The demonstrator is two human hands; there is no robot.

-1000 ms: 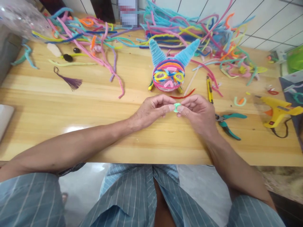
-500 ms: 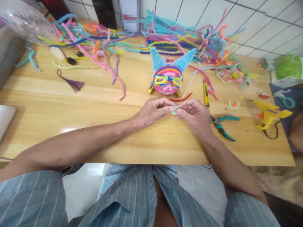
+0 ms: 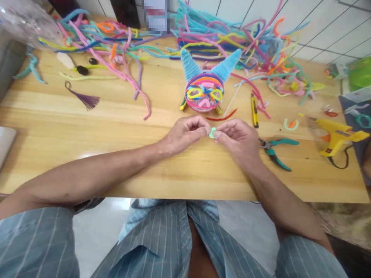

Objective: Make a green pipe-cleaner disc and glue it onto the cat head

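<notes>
Head view, green pipe-cleaner curl [image 3: 213,133] pinched between left fingers [image 3: 206,130], right fingers [image 3: 219,135]

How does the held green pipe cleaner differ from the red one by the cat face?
The green pipe cleaner is curled small, pinched between left hand and right hand; the red pipe cleaner lies untouched on the table, a longer shallow curve. Both are short fuzzy pieces.

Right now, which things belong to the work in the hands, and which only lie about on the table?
In hand: small pale green pipe-cleaner piece, pinched between left hand and right hand.
Lying about: teal-handled pliers, yellow glue gun, yellow utility knife, purple tassel.
</notes>
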